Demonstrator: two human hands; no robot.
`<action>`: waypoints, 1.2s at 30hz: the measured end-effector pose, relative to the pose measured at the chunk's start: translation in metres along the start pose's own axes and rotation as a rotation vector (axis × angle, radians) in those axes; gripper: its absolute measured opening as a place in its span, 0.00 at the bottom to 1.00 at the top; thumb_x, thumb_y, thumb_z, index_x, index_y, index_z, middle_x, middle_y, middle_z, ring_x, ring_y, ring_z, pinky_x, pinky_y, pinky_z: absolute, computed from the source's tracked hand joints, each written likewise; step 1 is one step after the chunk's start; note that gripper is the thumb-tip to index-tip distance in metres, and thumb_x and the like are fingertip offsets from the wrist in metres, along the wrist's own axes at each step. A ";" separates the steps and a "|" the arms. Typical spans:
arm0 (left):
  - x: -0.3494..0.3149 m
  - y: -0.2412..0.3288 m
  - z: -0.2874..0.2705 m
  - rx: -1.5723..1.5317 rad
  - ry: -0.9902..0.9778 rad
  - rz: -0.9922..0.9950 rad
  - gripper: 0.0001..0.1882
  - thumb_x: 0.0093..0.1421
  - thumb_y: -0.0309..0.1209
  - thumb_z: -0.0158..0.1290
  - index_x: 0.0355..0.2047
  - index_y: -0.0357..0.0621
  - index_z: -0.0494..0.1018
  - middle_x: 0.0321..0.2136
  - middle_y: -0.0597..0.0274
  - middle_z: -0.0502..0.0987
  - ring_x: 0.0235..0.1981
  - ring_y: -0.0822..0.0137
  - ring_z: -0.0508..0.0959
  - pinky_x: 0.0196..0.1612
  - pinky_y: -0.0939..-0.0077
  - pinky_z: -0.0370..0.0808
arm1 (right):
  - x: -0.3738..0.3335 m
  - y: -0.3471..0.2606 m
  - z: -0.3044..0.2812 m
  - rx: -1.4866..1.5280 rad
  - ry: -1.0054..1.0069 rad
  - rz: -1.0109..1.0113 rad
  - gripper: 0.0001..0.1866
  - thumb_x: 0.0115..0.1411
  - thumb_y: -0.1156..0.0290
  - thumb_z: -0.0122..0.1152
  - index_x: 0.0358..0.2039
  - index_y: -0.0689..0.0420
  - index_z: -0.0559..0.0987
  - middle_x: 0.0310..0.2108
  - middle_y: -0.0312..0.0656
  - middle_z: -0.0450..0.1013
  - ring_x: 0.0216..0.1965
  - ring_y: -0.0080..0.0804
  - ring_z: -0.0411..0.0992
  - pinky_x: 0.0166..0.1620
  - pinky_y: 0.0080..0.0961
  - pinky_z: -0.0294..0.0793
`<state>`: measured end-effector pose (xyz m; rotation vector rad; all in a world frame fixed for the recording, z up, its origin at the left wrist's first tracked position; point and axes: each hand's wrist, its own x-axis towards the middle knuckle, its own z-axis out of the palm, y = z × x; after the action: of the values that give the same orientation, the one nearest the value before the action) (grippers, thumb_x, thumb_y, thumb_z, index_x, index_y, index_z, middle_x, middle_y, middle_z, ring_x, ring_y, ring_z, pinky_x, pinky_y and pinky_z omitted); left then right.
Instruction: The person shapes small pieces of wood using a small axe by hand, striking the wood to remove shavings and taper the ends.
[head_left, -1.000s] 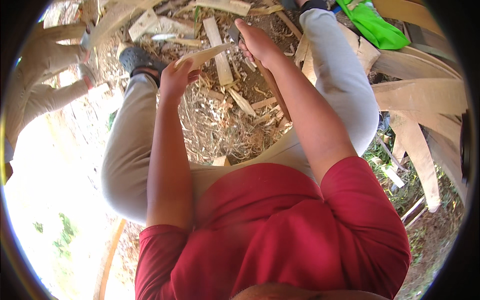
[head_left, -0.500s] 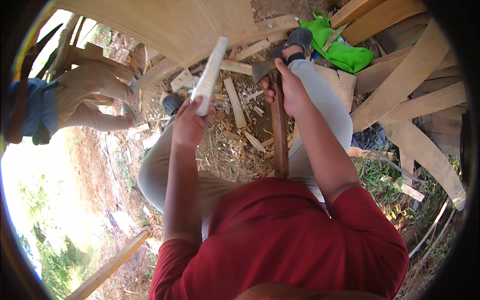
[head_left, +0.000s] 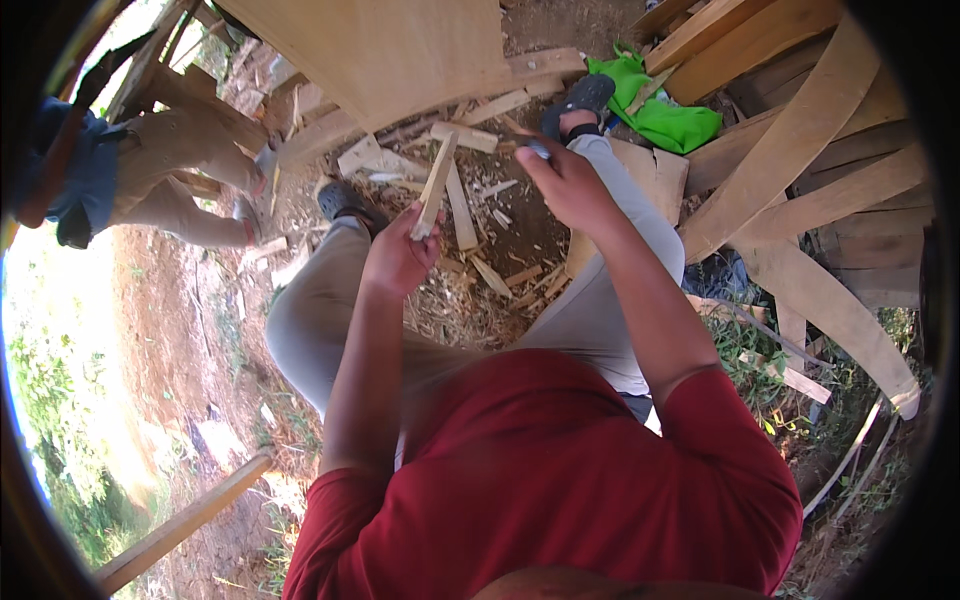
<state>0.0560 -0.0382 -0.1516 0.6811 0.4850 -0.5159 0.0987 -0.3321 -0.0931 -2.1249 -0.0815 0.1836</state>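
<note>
My left hand (head_left: 400, 258) is closed round the lower end of a pale, narrow piece of wood (head_left: 437, 185). The piece tilts upward and away from me, its far end free. To its right, my right hand (head_left: 575, 188) is closed on the hatchet (head_left: 537, 148). Only a small part of the hatchet shows beyond my fingers; the rest is hidden or seen end-on. A gap separates the hatchet from the wood piece.
Wood offcuts (head_left: 460, 207) and chips litter the ground between my feet. A large wooden board (head_left: 400, 60) stands ahead. At right lie stacked planks (head_left: 800, 130) and a green bag (head_left: 670, 115). Another person (head_left: 165, 170) is at far left. A wooden pole (head_left: 190, 520) lies lower left.
The hatchet's long handle, pointing toward me before, no longer shows as my right hand has turned. My left hand has lowered slightly and turned the wood piece. The whole view has shifted a little.
</note>
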 end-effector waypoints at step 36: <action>0.212 -0.074 -0.160 0.957 0.647 -0.229 0.24 0.61 0.38 0.49 0.48 0.26 0.75 0.45 0.31 0.82 0.49 0.39 0.82 0.56 0.53 0.76 | 0.072 0.144 0.217 0.041 -0.458 0.307 0.32 0.75 0.41 0.46 0.70 0.47 0.71 0.56 0.54 0.79 0.56 0.55 0.78 0.58 0.43 0.75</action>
<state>0.1356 -0.0369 -0.4156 1.7508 0.9388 -0.7449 0.1322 -0.2177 -0.3351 -2.0091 -0.0185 0.8444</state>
